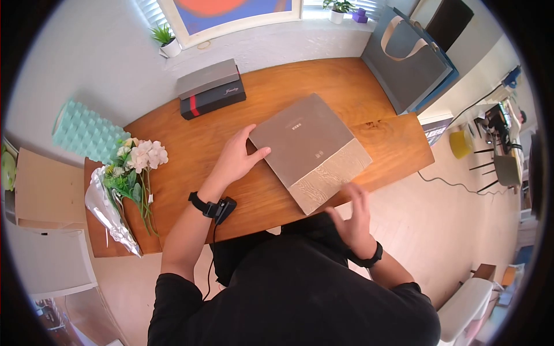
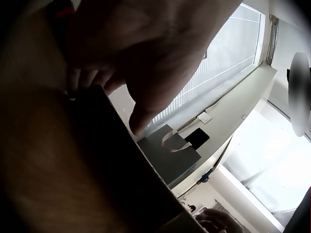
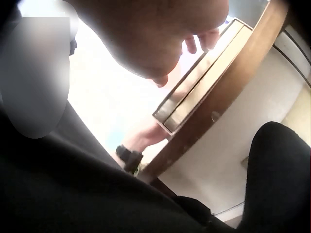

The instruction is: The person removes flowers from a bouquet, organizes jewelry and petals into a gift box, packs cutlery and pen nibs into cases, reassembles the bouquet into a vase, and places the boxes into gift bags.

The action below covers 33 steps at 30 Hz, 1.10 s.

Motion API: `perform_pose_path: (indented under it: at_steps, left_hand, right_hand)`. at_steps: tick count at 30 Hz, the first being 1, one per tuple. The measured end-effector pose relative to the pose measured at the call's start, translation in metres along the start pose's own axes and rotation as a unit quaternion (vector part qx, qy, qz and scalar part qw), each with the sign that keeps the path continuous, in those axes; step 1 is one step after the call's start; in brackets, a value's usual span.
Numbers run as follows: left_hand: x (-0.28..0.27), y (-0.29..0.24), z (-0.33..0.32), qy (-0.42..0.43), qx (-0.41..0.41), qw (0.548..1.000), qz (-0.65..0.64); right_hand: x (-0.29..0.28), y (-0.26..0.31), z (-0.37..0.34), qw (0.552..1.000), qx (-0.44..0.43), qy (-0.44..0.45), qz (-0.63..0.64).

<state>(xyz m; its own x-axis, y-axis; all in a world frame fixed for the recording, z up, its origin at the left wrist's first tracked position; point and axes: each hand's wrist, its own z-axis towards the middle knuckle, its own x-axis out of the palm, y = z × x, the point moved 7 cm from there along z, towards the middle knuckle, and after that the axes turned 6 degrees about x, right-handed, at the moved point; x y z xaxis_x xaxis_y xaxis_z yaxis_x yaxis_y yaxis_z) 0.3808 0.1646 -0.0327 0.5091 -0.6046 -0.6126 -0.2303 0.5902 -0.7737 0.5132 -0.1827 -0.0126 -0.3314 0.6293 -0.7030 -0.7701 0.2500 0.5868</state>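
A flat taupe gift box (image 1: 303, 135) with small pale lettering lies at an angle on the wooden table, its gold textured side facing me. In the right wrist view a dark seam runs along the side of the box (image 3: 201, 80). My left hand (image 1: 235, 157) rests at its left edge, thumb stretched out over the rim and the other fingers extended along the far side. Just off the front right corner, my right hand (image 1: 355, 222) hovers with fingers loosely bent and nothing in them.
Behind the box sit a grey box (image 1: 208, 78) and a black box (image 1: 213, 101) with a red band. Flowers (image 1: 144, 155) in silver wrapping (image 1: 107, 202) lie at the left beside a mint textured vase (image 1: 89, 130). A grey paper bag (image 1: 407, 63) stands back right.
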Motion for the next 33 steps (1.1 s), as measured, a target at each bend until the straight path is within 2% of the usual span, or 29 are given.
perform_pose_path:
  at_steps: [1,2,3,4,5,7,8,9,10,11,12,13,14,15,16,17,18,19,21,22,23,24,26,27,28,29,31,33]
  left_hand:
    - [0.002,-0.003,-0.004,0.002,-0.001,1.000,-0.001]
    - [0.001,-0.005,-0.010,0.001,-0.009,1.000,0.011]
    - [-0.001,-0.009,-0.017,0.000,-0.016,1.000,0.023]
    - [0.000,-0.015,-0.025,-0.001,-0.017,1.000,0.023]
    - [-0.001,-0.022,-0.035,-0.010,-0.022,0.999,0.047]
    - [0.000,-0.038,-0.055,-0.020,-0.026,0.997,0.072]
    - [0.001,-0.048,-0.067,-0.021,-0.024,0.996,0.078]
    - [0.003,-0.057,-0.079,-0.023,-0.023,0.996,0.084]
    - [0.004,-0.069,-0.091,-0.025,-0.024,0.996,0.085]
    - [0.013,-0.080,-0.102,0.021,-0.030,0.997,0.067]
    - [0.026,-0.088,-0.116,0.067,-0.035,0.996,0.049]
    - [0.045,-0.095,-0.130,0.051,0.055,0.994,0.084]
    - [0.062,-0.107,-0.138,0.123,0.049,0.991,0.037]
    - [0.081,-0.119,-0.141,0.183,0.079,0.980,-0.001]
    - [0.096,-0.134,-0.141,0.194,0.154,0.968,-0.039]
    - [0.109,-0.147,-0.141,0.203,0.231,0.949,-0.076]
    - [0.117,-0.149,-0.134,0.202,0.236,0.947,-0.075]
    - [0.121,-0.155,-0.125,0.191,0.272,0.938,-0.093]
    - [0.113,-0.165,-0.113,0.177,0.309,0.928,-0.111]
    - [0.100,-0.167,-0.111,0.191,0.306,0.929,-0.084]
    - [0.089,-0.164,-0.111,0.207,0.299,0.930,-0.057]
    - [0.067,-0.158,-0.111,0.141,0.318,0.937,-0.036]
    - [0.014,-0.142,-0.109,-0.016,0.300,0.949,0.092]
    - [-0.005,-0.127,-0.104,-0.023,0.214,0.965,0.147]
    - [-0.016,-0.112,-0.102,-0.035,0.171,0.975,0.140]
    - [-0.022,-0.097,-0.099,-0.048,0.127,0.982,0.133]
    - [-0.017,-0.084,-0.096,-0.025,0.128,0.983,0.127]
    - [-0.003,-0.073,-0.096,0.005,0.130,0.984,0.118]
  right_hand:
    - [0.001,-0.003,0.001,1.000,0.002,0.001,-0.001]
    - [0.005,-0.026,0.002,0.984,0.122,-0.001,0.128]
    - [0.013,-0.049,-0.002,0.938,0.238,-0.005,0.253]
    - [0.020,-0.060,-0.003,0.918,0.246,0.006,0.310]
    - [0.018,-0.063,0.004,0.918,0.245,0.007,0.311]
    - [0.023,-0.066,0.024,0.895,0.271,0.069,0.348]
    - [0.020,-0.072,0.040,0.913,0.253,0.095,0.307]
    - [0.020,-0.093,0.055,0.913,0.252,0.096,0.307]
    - [0.029,-0.119,0.071,0.929,0.231,0.139,0.253]
    - [0.034,-0.137,0.091,0.941,0.208,0.181,0.198]
    - [0.030,-0.139,0.119,0.944,0.152,0.198,0.214]
    - [0.025,-0.134,0.149,0.945,0.096,0.214,0.228]
    - [0.020,-0.125,0.179,0.946,0.118,0.261,0.150]
    - [0.017,-0.118,0.203,0.940,0.141,0.304,0.070]
    - [0.026,-0.118,0.225,0.940,0.140,0.302,0.070]
    - [0.036,-0.105,0.247,0.950,0.047,0.306,0.032]
    - [0.043,-0.087,0.256,0.951,-0.045,0.306,-0.008]
    - [0.048,-0.073,0.258,0.952,-0.046,0.303,-0.011]
    - [0.065,-0.034,0.264,0.936,-0.144,0.290,-0.141]
    - [0.063,-0.015,0.259,0.934,-0.148,0.291,-0.144]
    - [0.047,0.020,0.239,0.942,-0.210,0.223,-0.135]
    - [0.031,0.047,0.213,0.943,-0.269,0.154,-0.122]
    - [0.012,0.062,0.167,0.956,-0.216,0.175,-0.089]
    - [0.000,0.067,0.143,0.967,-0.172,0.170,-0.080]
    - [-0.007,0.068,0.120,0.975,-0.128,0.166,-0.071]
    - [-0.006,0.067,0.092,0.975,-0.129,0.168,-0.068]
    - [0.000,0.043,0.057,0.984,-0.032,0.140,-0.107]
    - [0.008,0.028,0.044,0.983,-0.015,0.146,-0.111]
